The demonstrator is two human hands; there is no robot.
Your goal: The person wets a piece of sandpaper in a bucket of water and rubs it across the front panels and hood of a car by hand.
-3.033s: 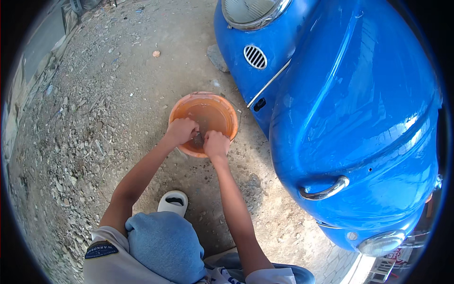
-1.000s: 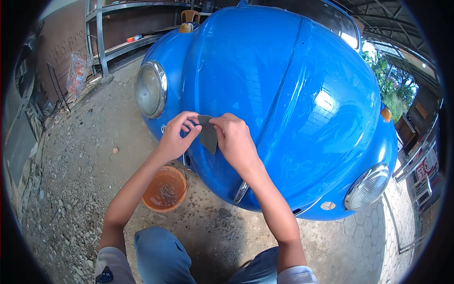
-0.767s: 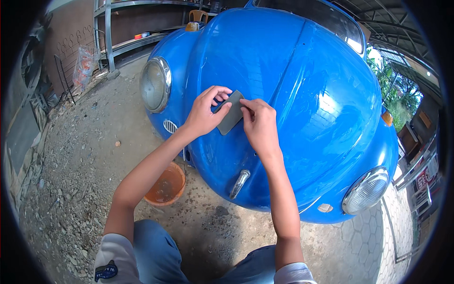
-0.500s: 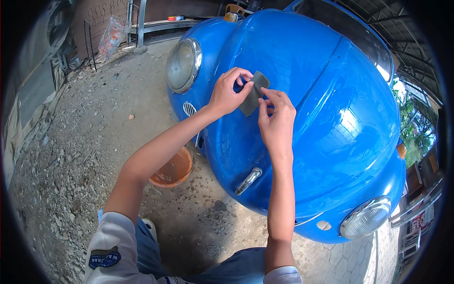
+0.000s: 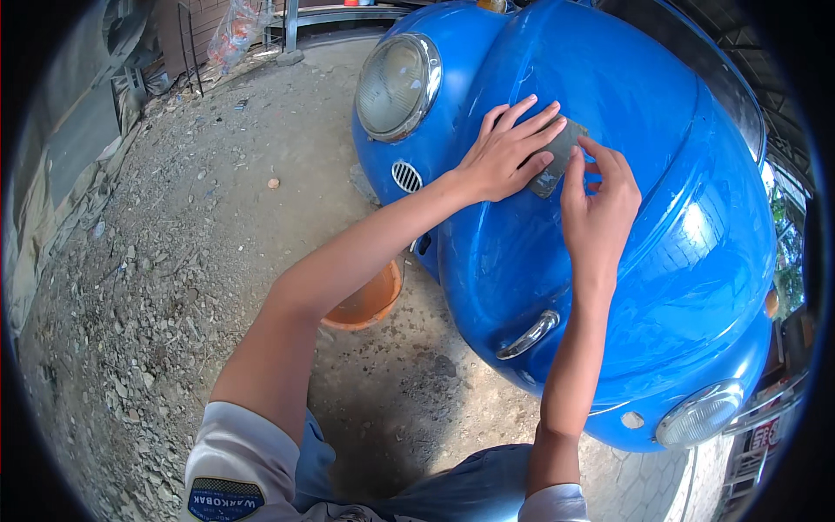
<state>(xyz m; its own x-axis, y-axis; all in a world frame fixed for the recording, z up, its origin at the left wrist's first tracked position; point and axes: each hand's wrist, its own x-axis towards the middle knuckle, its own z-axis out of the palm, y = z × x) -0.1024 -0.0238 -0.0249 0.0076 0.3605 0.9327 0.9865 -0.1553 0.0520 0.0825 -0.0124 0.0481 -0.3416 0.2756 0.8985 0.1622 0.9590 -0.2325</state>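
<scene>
A small dark grey sheet, which looks like sandpaper (image 5: 549, 180), lies against the glossy blue hood of a rounded car (image 5: 522, 252). My left hand (image 5: 509, 157) is open, its fingers spread over the hood and the sheet's left part, covering some of it. At the sheet's right edge, my right hand (image 5: 604, 196) is curled with thumb and forefinger close together in a pinch; its other fingers are bent and partly hidden.
Below my left forearm an orange-brown bucket (image 5: 370, 300) stands on the ground. The car has a left headlight (image 5: 398, 87), a right headlight (image 5: 700, 413) and a chrome hood handle (image 5: 529, 335). Gravel (image 5: 156, 348) covers the ground at left.
My left hand has gone from a pinch on the sheet to spread flat fingers. The sheet now lies flatter on the hood. The whole view has shifted, with the car further right.
</scene>
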